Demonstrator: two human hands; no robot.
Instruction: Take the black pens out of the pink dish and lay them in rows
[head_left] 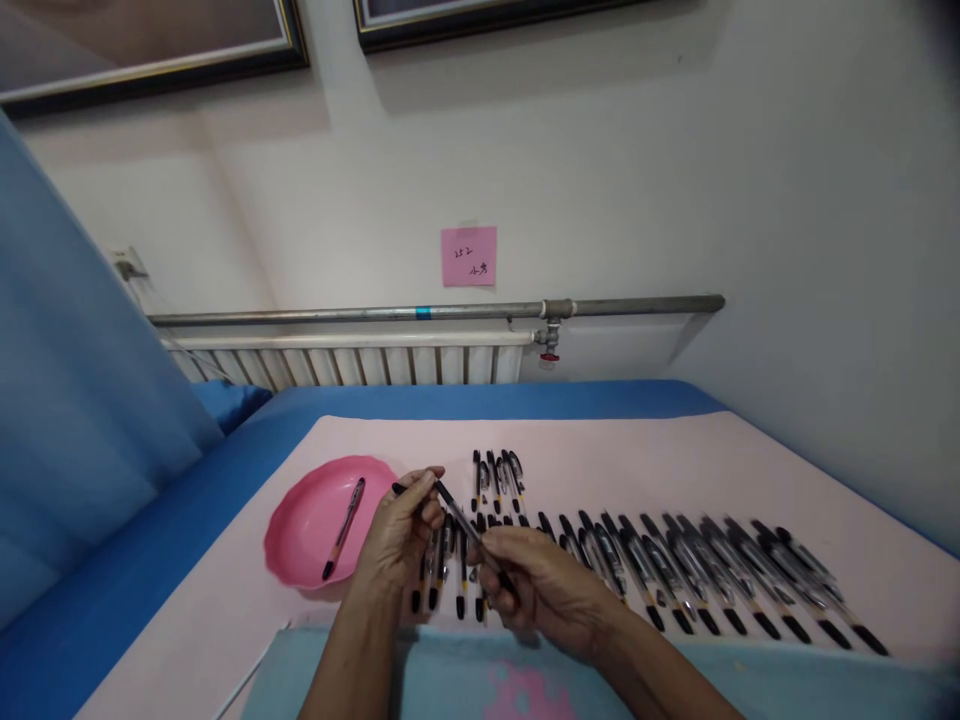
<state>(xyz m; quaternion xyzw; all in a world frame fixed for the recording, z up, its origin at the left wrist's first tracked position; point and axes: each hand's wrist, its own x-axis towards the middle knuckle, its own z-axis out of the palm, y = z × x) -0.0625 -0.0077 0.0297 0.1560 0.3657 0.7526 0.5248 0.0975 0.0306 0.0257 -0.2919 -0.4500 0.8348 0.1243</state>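
Slanting up to the left, a black gel pen (459, 515) is gripped near its lower end by my right hand (544, 585), fingers closed around the barrel. My left hand (405, 525) is closed in a pinch at the pen's upper end. A dark rounded tip, which looks like a pen cap (398, 488), sticks out at the left of those fingers; most of it is hidden. Under and behind both hands lie several pens (461, 605) with black ends and yellow-orange bands. One separate pen (345, 528) rests in the pink bowl (279, 540) beside my left hand.
A long row of pens (705, 570), with loose caps among them, spreads to the right on the pink mat (615, 450). A small group of pens (496, 480) lies farther back. Light blue cloth (442, 680) covers the near edge. A radiator (390, 362) and pipe (322, 317) run along the wall.
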